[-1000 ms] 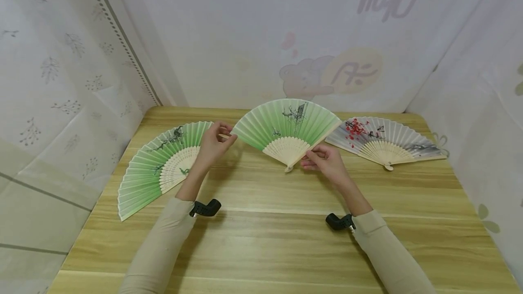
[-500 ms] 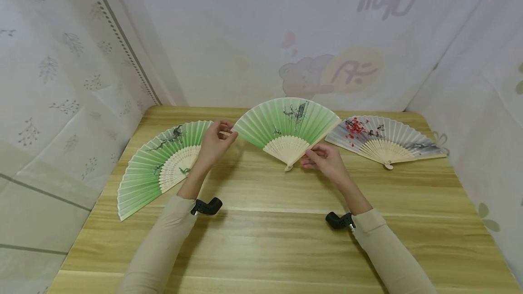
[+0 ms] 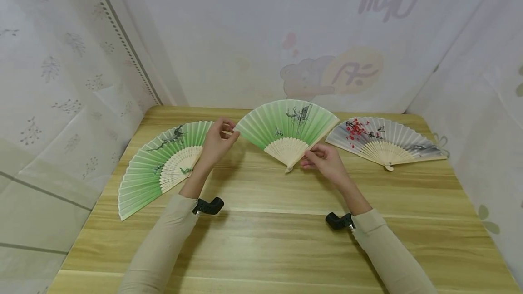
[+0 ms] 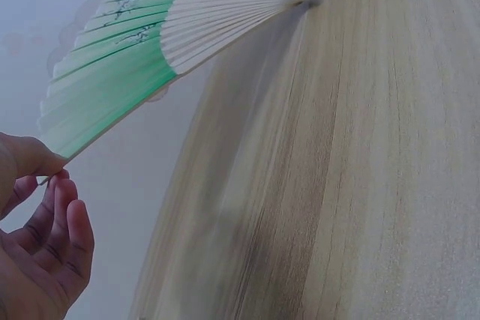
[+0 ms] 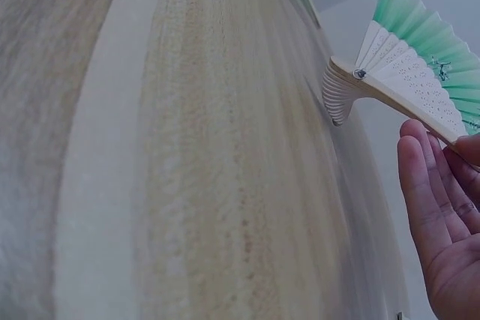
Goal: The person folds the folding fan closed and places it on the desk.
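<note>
A spread green fan (image 3: 286, 126) with a dark branch print stands tilted between the two hands, its pivot end low, near the wooden table. My left hand (image 3: 218, 142) pinches its left outer corner between thumb and index finger, which the left wrist view shows at the fan's tip (image 4: 75, 136). With thumb and fingers my right hand (image 3: 327, 163) pinches the right outer rib near the pivot; in the right wrist view that rib (image 5: 405, 106) runs into the grip. A second green fan (image 3: 143, 180) lies spread behind and left of the left forearm.
On the right of the table (image 3: 269, 239) lies a spread grey fan (image 3: 388, 144) with red blossoms, close to the held fan's right edge. Printed curtains (image 3: 212, 35) hang behind the table and at both sides. A black wrist camera (image 3: 210, 206) sits on each sleeve.
My left hand has shifted slightly to the right, and the held fan's left corner has moved with it. The right hand's grip is unchanged; the two other fans have not moved.
</note>
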Action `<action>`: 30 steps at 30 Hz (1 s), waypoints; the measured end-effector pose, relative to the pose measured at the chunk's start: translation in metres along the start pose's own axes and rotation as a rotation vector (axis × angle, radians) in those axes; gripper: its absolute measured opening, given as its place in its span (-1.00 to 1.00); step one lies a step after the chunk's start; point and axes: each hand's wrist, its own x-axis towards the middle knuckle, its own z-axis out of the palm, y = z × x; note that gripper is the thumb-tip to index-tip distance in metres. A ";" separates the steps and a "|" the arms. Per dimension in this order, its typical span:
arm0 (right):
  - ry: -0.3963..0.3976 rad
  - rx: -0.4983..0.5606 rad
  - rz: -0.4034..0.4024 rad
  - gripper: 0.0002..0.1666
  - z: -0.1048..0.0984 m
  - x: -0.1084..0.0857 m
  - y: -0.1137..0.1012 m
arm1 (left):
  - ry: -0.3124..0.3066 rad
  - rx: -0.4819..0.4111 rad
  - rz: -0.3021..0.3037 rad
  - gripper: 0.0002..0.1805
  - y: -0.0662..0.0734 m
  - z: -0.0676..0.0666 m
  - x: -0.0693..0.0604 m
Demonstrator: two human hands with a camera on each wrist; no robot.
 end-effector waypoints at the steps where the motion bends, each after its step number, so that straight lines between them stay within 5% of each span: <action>1: -0.001 0.000 0.003 -0.80 0.000 0.000 0.000 | 0.000 0.001 -0.002 -0.76 0.000 0.000 0.000; 19: -0.023 -0.024 0.026 -0.79 0.002 0.000 -0.003 | 0.016 -0.004 0.018 -0.76 0.002 0.005 0.003; 26: -0.027 -0.012 0.010 -0.79 0.005 0.000 -0.007 | 0.032 -0.037 0.016 -0.74 -0.038 0.012 0.017; 30: -0.023 -0.019 0.004 -0.79 0.005 0.001 -0.008 | 0.042 -0.043 0.018 -0.78 -0.038 0.014 0.021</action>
